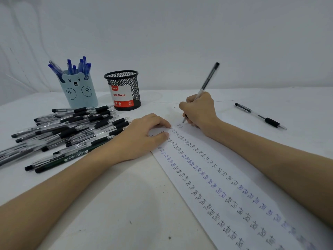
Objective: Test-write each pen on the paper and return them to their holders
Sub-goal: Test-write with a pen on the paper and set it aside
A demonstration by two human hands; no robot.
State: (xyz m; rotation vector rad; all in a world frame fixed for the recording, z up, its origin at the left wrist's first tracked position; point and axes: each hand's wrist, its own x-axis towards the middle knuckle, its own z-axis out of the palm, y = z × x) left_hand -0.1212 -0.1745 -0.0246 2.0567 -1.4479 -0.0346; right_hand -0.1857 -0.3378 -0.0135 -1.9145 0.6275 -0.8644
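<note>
A white paper (234, 179) covered in columns of "Test" in black and blue ink lies on the table. My right hand (200, 110) grips a black pen (207, 82), its tip on the paper's far end. My left hand (144, 134) rests on the paper's left edge with its fingers loosely bent, pressing it down. A pile of black pens (68, 130) lies to the left. Behind it stand a light blue bear holder (79, 92) with several blue pens and a black mesh holder (124, 91) bearing a "Ball Pens" label.
One loose black pen (261, 117) lies on the table to the right of my right hand. A pale wall rises behind the table. Bare tabletop (126, 204) lies between my forearms.
</note>
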